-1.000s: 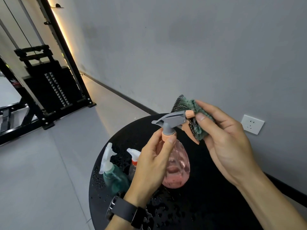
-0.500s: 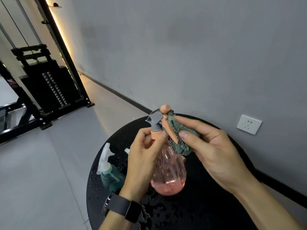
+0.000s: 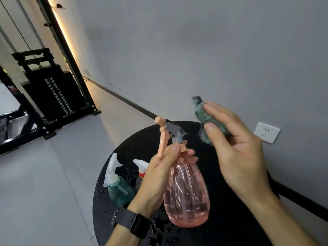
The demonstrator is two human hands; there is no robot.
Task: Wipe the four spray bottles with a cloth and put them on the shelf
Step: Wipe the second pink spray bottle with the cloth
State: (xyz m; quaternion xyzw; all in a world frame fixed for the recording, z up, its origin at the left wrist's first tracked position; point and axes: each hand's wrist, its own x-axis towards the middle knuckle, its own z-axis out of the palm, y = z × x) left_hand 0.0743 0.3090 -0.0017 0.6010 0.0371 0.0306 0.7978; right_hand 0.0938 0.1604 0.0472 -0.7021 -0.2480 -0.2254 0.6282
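Note:
My left hand [image 3: 156,176] grips the neck of a pink see-through spray bottle [image 3: 186,194] and holds it above the round black table [image 3: 230,219]. Its grey head and orange trigger point left. My right hand [image 3: 234,148] holds a bunched green cloth [image 3: 204,118] up and to the right of the bottle's head, apart from it. A teal spray bottle [image 3: 118,189] with a pale trigger stands on the table's left side. Beside it stands a bottle with a white and red nozzle [image 3: 142,168], mostly hidden behind my left hand.
Water drops cover the table top. A grey wall with a white socket [image 3: 266,132] runs behind the table. A black weight machine [image 3: 49,93] stands on the grey floor at the far left. No shelf is in view.
The bottle has turned so its nozzle points left instead of right. My right hand has lifted the cloth off the bottle's head and moved it up and to the right.

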